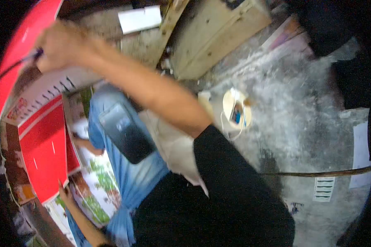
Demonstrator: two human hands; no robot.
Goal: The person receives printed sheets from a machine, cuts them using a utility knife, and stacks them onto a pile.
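My right hand (62,46), blurred by motion, is closed around a thin dark rod-like thing (34,54) whose kind I cannot make out. A red sheet (10,68) curves up behind that hand at the far left. Lower down lies a red panel (45,150) with white marks and a pale edge strip carrying a row of dark marks. At its near lower corner, my left hand (64,192) grips the edge, one digit on top and the other fingers mostly hidden. A dark phone (125,132) rests on my jeans (140,177).
A sheet printed with green plants (99,175) lies beside my legs. Wooden boards (218,37) and a white paper (140,19) are at the top. On the grey floor (292,123) sit a pale oval container (231,100) with a cable and a striped paper (324,189).
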